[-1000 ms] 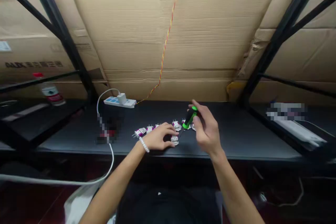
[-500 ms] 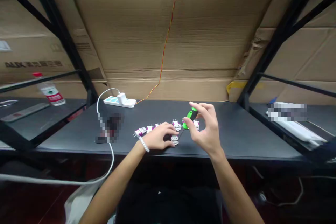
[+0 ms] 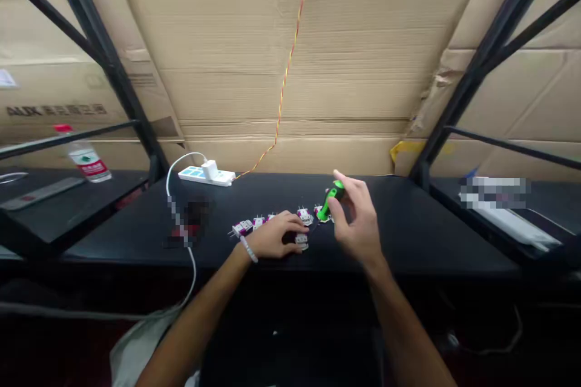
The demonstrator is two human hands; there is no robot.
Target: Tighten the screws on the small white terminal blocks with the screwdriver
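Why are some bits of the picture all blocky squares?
Head view: squares hide a table patch left of the left hand and a shelf patch at right. The wide lens makes the black posts lean outward. The green screwdriver looks soft.

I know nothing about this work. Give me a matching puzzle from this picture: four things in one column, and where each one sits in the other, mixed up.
Things
1. green-handled tool
2. power strip
3. water bottle
4. small white and magenta parts

Places
A. on the side shelf at far left
B. gripped in the right hand
C. at the back of the black table, with a white charger plugged in
D. on the table around the left hand

Pairs: 1-B, 2-C, 3-A, 4-D
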